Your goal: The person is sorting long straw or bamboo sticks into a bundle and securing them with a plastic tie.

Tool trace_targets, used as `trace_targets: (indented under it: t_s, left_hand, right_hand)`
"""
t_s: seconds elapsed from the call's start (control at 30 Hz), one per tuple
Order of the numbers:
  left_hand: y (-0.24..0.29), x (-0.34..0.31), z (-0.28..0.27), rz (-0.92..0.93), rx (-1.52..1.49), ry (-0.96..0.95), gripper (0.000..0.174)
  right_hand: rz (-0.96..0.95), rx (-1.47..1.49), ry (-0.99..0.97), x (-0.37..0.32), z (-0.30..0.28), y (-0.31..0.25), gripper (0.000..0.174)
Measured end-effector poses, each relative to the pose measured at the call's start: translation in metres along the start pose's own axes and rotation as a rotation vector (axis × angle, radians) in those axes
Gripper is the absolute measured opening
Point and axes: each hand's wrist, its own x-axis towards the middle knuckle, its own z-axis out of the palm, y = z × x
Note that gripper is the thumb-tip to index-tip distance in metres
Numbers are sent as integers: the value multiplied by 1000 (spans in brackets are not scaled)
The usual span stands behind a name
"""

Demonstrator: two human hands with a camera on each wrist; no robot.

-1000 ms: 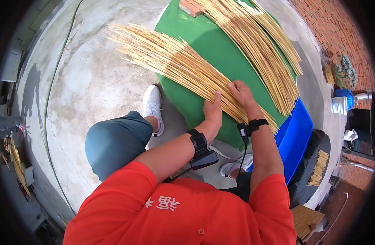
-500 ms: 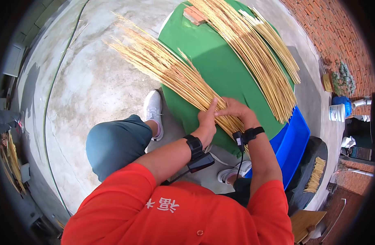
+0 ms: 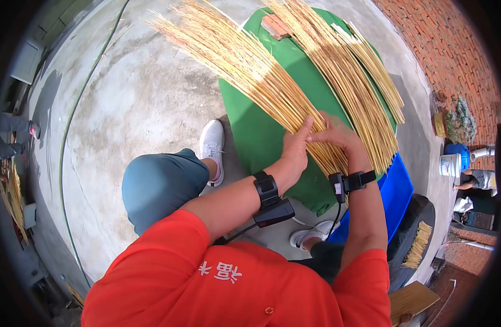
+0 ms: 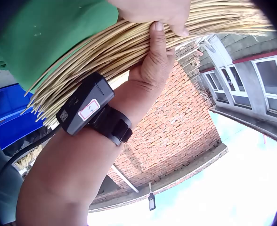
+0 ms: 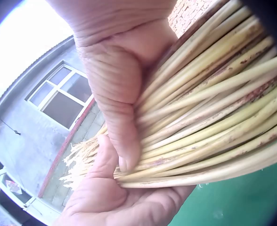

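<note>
Green-draped desk (image 3: 247, 122) outdoors, a bundle (image 3: 267, 87) of stalks held over it.
Left hand (image 3: 297, 151) pinches the stalks with its thumb on top; right hand (image 3: 340, 133) grips them just beside, the thumbs close together. The bundle slants across the desk's near side, feathery tops jutting past the edge. Beyond: a blue bin (image 3: 395, 191) beside the desk, a second bundle (image 3: 351, 82) on the cloth, a brick (image 3: 274, 26), then a brick wall (image 3: 441, 49).

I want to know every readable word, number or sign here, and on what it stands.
"福", it seems, on the red shirt; the mark beside it is unclear.
White label on the right wrist's black device: too blurred to read.
QR code on the same device: too small.
White bucket: any print is too small to read.
</note>
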Motion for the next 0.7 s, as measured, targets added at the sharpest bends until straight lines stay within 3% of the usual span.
trace_targets:
  t_s: [0.07,0.17,0.2,0.3,0.33,0.43,0.5,0.57,0.63,0.7]
  left_hand:
    - [8,12,16,-100,62,-30,41]
    - [-8,54,-24,-223,146,-56,35]
    - [-2,53,-39,-348,345,116,31]
    - [-3,48,-51,-295,470,124,28]
    - [0,51,-50,-295,470,125,28]
    - [2,41,-49,-214,513,129,28]
    - [3,31,-39,-152,577,171,29]
    - [1,33,-38,-188,615,224,30]
    - [-1,35,-42,-152,630,250,29]
    - [-5,37,-49,-133,618,227,27]
  right_hand:
    - [127,38,40,9,-21,-4,67]
    - [149,8,35,25,-25,25,67]
    - [232,-328,148,36,-9,65,69]
    - [239,-396,285,34,16,100,70]
    - [279,-324,239,28,14,73,71]
    - [296,-172,165,31,3,98,70]
    - [230,-288,203,31,-8,117,67]
    - [218,-425,143,35,-16,83,64]
    - [184,-500,165,42,-20,86,59]
    - [107,-572,362,42,-15,96,49]
